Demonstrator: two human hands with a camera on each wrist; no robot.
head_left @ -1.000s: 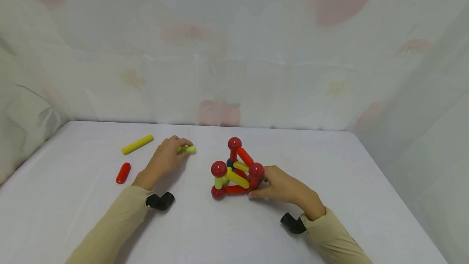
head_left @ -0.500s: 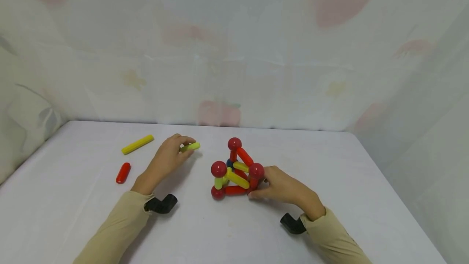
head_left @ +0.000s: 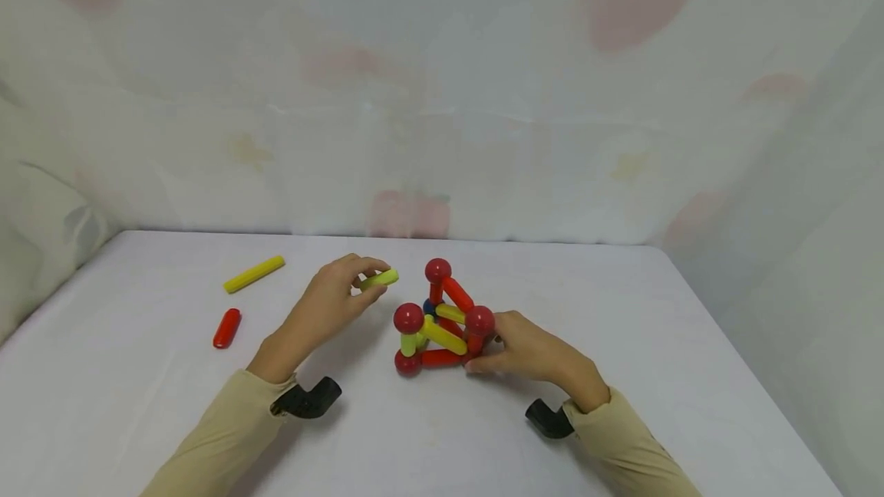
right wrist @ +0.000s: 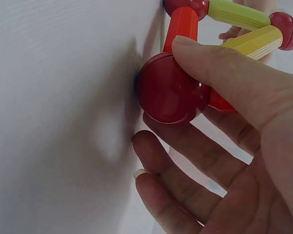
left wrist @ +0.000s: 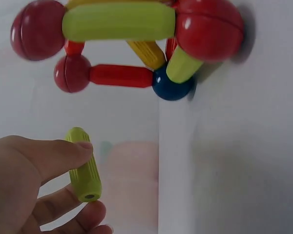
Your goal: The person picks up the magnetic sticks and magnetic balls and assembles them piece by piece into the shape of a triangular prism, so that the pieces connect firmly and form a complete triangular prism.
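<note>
My left hand [head_left: 331, 301] pinches a short lime-green magnetic rod [left wrist: 85, 170] between thumb and fingers, raised just left of a frame of magnetic rods and balls. Red balls form the frame's three upper corners, one at the back [head_left: 438, 271]. Below that one sits a blue ball [left wrist: 172, 84]; red, yellow and lime rods link the corners. At the frame's lower right corner, my right hand [head_left: 539, 351] grips a red ball [right wrist: 171, 90], thumb on top and fingers beneath in the right wrist view. The frame rests on the white table.
Over on the left of the table lie a loose yellow rod [head_left: 253, 274] and a shorter red rod [head_left: 227, 328]. A pale printed cloth [head_left: 539, 175] hangs behind the table's back edge.
My left hand has lifted the lime-green rod off the table and carried it right, closer to the frame. My right hand keeps its hold on the lower red ball.
</note>
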